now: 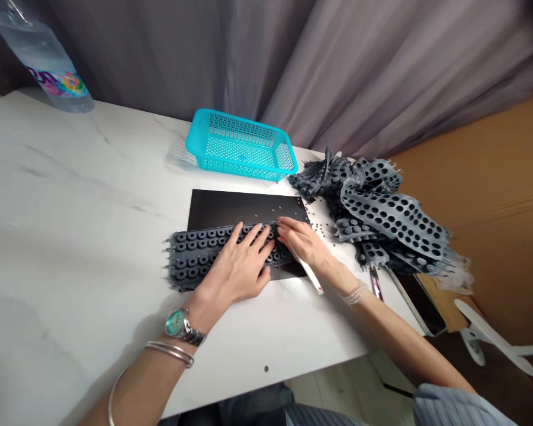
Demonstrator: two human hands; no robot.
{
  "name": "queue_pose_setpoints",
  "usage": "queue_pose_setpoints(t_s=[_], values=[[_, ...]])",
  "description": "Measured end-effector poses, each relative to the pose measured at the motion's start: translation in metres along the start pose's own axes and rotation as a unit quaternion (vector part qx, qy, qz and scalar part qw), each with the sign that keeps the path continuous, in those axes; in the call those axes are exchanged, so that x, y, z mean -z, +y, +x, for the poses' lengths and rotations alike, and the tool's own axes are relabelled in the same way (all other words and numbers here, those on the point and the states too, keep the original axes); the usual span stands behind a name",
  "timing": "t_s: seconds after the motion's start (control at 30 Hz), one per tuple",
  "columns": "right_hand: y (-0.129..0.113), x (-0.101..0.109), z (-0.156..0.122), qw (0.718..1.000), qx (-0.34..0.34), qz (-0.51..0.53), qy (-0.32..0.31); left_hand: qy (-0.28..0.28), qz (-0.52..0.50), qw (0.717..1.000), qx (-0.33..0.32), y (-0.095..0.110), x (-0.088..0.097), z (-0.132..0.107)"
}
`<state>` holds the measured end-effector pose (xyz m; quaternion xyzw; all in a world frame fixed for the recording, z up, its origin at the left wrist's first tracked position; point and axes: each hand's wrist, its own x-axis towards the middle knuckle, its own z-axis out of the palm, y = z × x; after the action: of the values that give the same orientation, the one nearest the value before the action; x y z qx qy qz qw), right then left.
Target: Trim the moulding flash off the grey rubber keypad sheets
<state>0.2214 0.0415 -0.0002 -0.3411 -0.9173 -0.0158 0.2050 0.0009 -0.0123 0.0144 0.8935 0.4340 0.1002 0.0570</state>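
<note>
A grey rubber sheet [190,255] studded with small round rings lies across a black mat [235,208] on the white marble table [71,225]. My left hand [240,263] rests flat on the sheet with fingers spread, pressing it down. My right hand [304,242] is at the sheet's right end, fingertips pinched on the rubber; a white pen-like tool [310,274] lies under its palm. Tiny loose rubber bits [275,208] dot the mat.
A turquoise perforated basket [242,145] stands behind the mat. A heap of punched grey rubber sheets [382,213] lies at the right. A water bottle [44,59] stands at the far left. A phone [420,302] sits near the table's right edge.
</note>
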Motion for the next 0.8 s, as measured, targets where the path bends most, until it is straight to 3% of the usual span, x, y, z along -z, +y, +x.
queue_pose_setpoints(t_s=[0.07,0.13,0.2,0.27,0.37,0.5,0.8], values=[[0.007,-0.001,-0.005,0.985,-0.118,0.021,0.125,0.000,-0.003,1.000,0.002,0.000,0.000,0.000],[0.015,0.003,-0.014,0.950,-0.226,0.008,0.215,0.001,-0.005,1.000,0.003,0.000,-0.001,-0.001],[0.020,0.010,-0.024,0.945,-0.257,-0.015,0.201,0.002,-0.006,1.000,0.003,0.000,-0.002,-0.001],[0.018,0.017,-0.033,0.963,-0.221,-0.034,0.151,0.002,-0.004,1.000,0.000,0.000,-0.003,-0.001],[0.004,0.022,-0.037,0.991,-0.093,-0.051,0.080,0.005,0.005,1.000,-0.002,0.000,-0.005,0.000],[-0.017,0.017,-0.026,0.995,0.036,-0.083,0.031,0.013,0.016,1.000,0.001,0.001,-0.006,0.002],[-0.018,0.013,-0.016,0.990,0.066,-0.119,0.030,0.022,0.026,0.999,0.001,0.002,-0.006,0.002]])
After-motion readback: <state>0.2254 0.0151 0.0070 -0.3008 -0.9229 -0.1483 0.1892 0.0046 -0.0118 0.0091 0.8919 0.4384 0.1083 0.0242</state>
